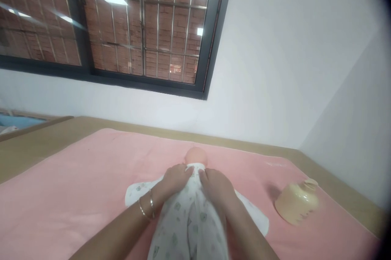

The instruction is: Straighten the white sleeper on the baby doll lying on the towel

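Observation:
A baby doll (196,156) lies on its back on a pink cloth (76,182), head away from me, dressed in a white patterned garment (189,219). My left hand (175,180), with bangles on the wrist, rests on the doll's chest at the garment's neckline, fingers curled onto the fabric. My right hand (215,186) lies beside it on the other side of the chest, fingers also bent against the cloth near the collar. Both hands press or pinch the garment's front opening just below the doll's head.
A cream plastic container (297,202) lies tipped on the pink cloth to the right. The cloth covers a beige surface (36,146) against a white wall. A barred window (143,23) is above left.

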A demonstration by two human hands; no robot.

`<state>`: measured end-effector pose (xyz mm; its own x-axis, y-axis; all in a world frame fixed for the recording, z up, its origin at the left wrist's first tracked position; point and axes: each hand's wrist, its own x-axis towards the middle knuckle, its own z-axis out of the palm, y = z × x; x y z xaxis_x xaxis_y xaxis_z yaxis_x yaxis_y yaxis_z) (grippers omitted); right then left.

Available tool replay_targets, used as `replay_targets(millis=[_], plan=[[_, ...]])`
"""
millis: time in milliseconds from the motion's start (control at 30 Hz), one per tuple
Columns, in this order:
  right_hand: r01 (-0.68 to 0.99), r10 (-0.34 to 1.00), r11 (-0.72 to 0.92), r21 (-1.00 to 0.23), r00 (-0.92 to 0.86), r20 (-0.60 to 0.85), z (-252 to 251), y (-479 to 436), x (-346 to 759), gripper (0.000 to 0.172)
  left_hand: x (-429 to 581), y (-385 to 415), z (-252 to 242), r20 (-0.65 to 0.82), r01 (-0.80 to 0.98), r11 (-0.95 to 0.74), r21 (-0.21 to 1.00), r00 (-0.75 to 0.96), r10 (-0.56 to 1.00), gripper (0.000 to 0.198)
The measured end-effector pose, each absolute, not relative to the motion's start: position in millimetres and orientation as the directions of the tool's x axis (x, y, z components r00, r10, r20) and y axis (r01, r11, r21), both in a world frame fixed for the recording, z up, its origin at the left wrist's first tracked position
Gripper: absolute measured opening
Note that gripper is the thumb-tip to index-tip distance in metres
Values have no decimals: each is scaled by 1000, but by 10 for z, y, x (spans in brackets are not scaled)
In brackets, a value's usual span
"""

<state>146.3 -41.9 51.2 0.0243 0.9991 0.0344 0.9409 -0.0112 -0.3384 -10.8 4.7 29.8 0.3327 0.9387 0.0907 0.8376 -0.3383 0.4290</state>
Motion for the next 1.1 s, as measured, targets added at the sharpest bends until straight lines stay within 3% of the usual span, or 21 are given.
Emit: replay_targets(millis=[100, 200, 300, 400, 500, 633, 733, 833, 967, 1033, 1100], plan=[[941, 999, -29, -337, 38, 22, 495, -397, 1432, 58, -48, 10, 296, 207, 883, -393, 258, 347, 915, 44], [899, 997, -72, -432, 53, -57, 394, -255, 1535, 62, 17, -50, 271, 300, 875, -469, 124, 417, 858, 36], [854, 997, -53, -518, 17, -73, 369, -204, 1615, 62, -23, -20, 250, 235, 867, -443, 229, 392, 889, 43], [902, 1000, -1, -432, -3, -9, 457, -303, 1549, 57, -85, 48, 237, 155, 854, -401, 332, 370, 916, 49], [941, 999, -26, -338, 41, 36, 510, -382, 1445, 53, -58, 46, 225, 208, 887, -400, 233, 356, 911, 39], [922, 997, -76, -379, 69, -31, 425, -302, 1471, 61, 7, 0, 210, 314, 871, -473, 137, 414, 854, 30], [902, 997, -62, -427, 36, -71, 400, -273, 1509, 63, -35, 26, 209, 224, 859, -430, 279, 377, 899, 41], [941, 999, -42, -336, 51, 18, 453, -347, 1447, 57, -82, 57, 215, 170, 835, -391, 387, 352, 921, 50], [960, 994, -64, -274, 84, 64, 453, -357, 1405, 54, -21, 15, 217, 289, 866, -430, 254, 357, 888, 39], [936, 997, -72, -345, 72, -11, 412, -293, 1460, 61, 18, -13, 220, 346, 862, -470, 190, 389, 854, 35], [900, 996, -60, -432, 27, -80, 385, -247, 1516, 66, 20, -22, 231, 315, 855, -475, 208, 401, 860, 38]])
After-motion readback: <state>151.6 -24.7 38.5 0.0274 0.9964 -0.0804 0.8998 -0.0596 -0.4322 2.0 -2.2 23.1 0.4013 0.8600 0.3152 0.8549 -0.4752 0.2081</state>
